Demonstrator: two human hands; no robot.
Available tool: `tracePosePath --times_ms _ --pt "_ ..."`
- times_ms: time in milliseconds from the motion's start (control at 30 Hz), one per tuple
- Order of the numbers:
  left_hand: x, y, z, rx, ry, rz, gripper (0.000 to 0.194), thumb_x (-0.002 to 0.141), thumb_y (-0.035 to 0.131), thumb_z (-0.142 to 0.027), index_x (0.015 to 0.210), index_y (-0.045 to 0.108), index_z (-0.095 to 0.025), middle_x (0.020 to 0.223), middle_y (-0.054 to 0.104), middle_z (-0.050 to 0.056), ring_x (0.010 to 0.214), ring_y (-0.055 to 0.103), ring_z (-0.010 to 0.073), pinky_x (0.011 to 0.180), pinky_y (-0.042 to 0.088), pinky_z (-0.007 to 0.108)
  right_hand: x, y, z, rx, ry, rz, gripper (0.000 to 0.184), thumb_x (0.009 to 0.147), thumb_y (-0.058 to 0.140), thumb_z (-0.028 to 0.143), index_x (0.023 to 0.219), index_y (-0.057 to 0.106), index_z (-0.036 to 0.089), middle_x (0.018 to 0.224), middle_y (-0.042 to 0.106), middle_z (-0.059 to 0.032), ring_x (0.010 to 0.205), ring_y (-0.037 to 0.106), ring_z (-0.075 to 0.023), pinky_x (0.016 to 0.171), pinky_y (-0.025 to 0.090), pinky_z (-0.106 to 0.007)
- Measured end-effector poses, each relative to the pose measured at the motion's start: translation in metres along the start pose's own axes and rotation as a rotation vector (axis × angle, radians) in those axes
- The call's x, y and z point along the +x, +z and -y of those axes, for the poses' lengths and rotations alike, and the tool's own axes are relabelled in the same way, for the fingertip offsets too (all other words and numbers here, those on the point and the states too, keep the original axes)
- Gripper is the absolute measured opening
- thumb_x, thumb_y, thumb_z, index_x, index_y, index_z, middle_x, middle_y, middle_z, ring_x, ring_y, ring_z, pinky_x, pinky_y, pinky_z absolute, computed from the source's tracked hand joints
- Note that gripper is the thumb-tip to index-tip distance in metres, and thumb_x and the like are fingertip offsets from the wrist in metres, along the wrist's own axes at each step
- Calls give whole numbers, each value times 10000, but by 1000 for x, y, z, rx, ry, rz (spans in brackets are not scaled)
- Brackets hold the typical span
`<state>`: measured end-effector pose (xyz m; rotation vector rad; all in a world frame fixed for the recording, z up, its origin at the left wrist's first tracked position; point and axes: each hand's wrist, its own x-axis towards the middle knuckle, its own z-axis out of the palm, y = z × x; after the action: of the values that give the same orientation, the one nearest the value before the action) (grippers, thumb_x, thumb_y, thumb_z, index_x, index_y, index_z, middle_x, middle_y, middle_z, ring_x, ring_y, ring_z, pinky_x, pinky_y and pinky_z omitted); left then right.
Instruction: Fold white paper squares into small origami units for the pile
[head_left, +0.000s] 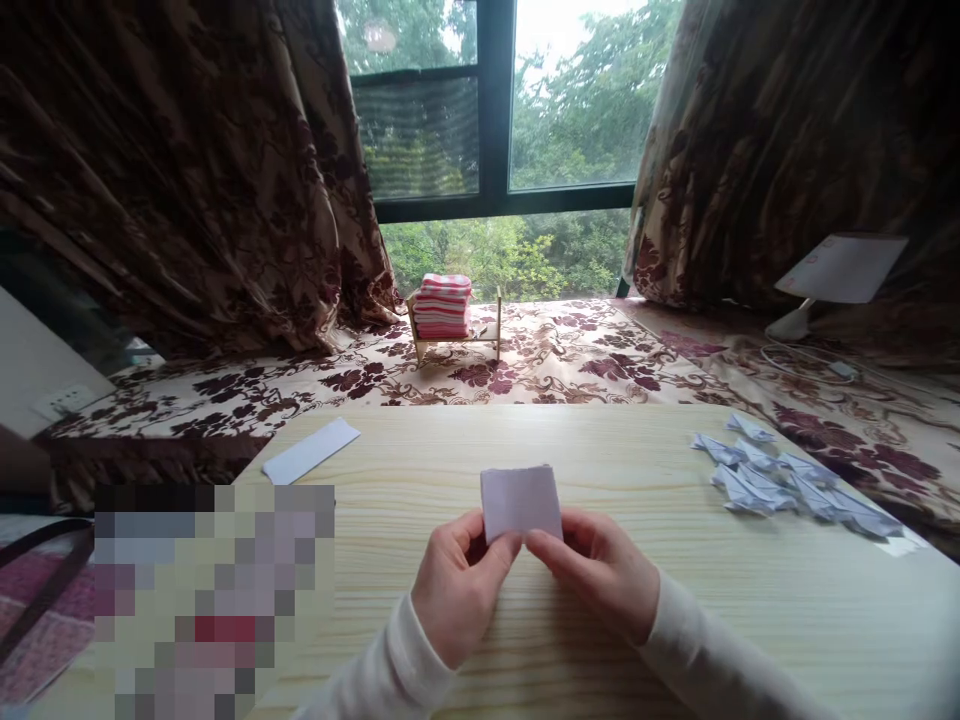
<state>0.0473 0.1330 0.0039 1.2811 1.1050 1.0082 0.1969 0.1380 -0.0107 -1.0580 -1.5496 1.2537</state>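
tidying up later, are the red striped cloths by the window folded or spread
Folded: the striped cloths sit in a compact, layered stack on the small stand.

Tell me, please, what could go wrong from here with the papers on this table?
The left hand and right hand pinch the small paper near its bottom, so it might slip or open. The folded pieces lie near the right edge of the table; a bump could push some off. The loose strip near the left edge might slide.
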Motion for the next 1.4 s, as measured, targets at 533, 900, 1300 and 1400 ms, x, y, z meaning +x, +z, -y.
tracePosePath --times_ms 533,900,1300,1400 --pt "10 -20 7 -15 -41 -198 208 683 632 -339 618 613 -142 526 502 -29 548 452 102 558 370 209 0 -21 0 -16 -34 -114 343 768 595 467 640 563 150 537 372 44 514 329 -93 473 303 -228" --pt "-4 -4 -1 -23 -25 44 279 737 611 -379 714 678 -109 648 620 39 645 514 154 612 419 247 -7 1 1 154 14 123 250 798 591 393 813 642 149 706 624 -23 684 572 -166 659 468 -282" --pt "-6 -10 1 -32 -103 167 334 746 590 -411 670 683 -98 564 498 8 597 433 125 555 352 234 -8 -3 2 237 65 6 278 736 676 408 763 576 150 657 573 4 604 515 -117 547 436 -220" --pt "-5 -10 2 -75 -117 165 313 722 609 -395 667 687 -96 559 495 6 590 429 117 553 352 230 -10 -3 1 262 72 17 281 747 671 410 827 606 149 683 604 -5 620 540 -120 565 452 -219"
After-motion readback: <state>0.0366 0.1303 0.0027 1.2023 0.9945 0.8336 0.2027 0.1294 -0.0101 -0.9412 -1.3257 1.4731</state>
